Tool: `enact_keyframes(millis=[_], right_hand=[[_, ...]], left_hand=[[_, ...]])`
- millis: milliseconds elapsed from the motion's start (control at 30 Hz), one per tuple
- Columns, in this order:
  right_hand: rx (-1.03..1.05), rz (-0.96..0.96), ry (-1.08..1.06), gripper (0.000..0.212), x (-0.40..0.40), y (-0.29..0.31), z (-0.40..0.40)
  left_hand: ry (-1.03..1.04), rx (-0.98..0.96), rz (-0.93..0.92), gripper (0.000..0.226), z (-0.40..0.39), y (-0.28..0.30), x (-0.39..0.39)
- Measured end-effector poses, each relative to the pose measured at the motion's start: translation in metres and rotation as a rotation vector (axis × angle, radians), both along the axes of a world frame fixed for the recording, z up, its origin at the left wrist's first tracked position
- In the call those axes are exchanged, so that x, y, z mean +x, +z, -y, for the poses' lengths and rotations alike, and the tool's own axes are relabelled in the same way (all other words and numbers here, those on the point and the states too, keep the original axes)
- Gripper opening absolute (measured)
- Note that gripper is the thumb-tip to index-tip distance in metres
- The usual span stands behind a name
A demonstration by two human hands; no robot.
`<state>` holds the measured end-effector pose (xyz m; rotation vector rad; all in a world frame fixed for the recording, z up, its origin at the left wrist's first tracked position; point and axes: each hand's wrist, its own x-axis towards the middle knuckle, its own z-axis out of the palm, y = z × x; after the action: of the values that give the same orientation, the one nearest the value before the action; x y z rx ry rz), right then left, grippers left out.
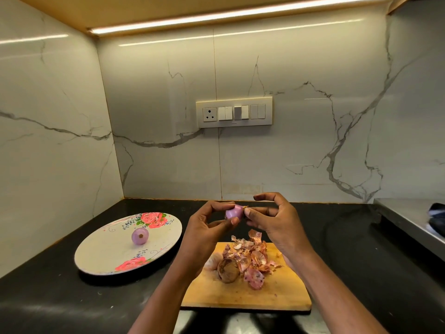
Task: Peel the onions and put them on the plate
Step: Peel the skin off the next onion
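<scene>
- Centre frame: left hand [207,227] fingers clamp the onion [234,211] above the board [284,295].
- Right hand [269,220] fingers pinch skin at its tip.
- We'd strip downward, dropping peel on the skins [250,259].
- Then onto the plate [101,256], lower left, beside the peeled onion [140,236].

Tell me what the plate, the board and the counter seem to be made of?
Plate: probably melamine or glazed ceramic; smooth, printed roses, soft sheen. I cannot tell which.
Board: wood, matte; yellow-brown with grain and a dark edge.
Counter: likely polished black stone, perhaps granite; it mirrors the light.
</scene>
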<state>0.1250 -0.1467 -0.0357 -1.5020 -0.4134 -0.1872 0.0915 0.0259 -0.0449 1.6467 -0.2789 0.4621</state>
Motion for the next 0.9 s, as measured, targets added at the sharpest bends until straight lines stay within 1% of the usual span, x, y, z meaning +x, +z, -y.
enact_keyframes(millis=[133,267,567,767,900], right_hand=[[-0.003,-0.048,0.058,0.048,0.000,0.001,0.005],[0.010,-0.079,0.084,0.050,0.000,0.000,0.006],[0.152,-0.108,0.030,0.046,-0.001,-0.005,-0.005],[0.187,-0.097,-0.004,0.050,0.001,-0.007,-0.012],[0.192,-0.076,-0.025,0.053,0.001,-0.007,-0.015]], left_hand=[[0.022,0.043,0.032,0.027,0.000,-0.002,0.002],[0.029,0.082,0.047,0.024,0.001,-0.004,0.003],[0.102,0.089,0.113,0.025,0.009,-0.009,0.004],[0.076,0.001,0.105,0.026,0.014,-0.009,0.002],[0.011,-0.105,0.068,0.027,0.017,-0.008,0.000]])
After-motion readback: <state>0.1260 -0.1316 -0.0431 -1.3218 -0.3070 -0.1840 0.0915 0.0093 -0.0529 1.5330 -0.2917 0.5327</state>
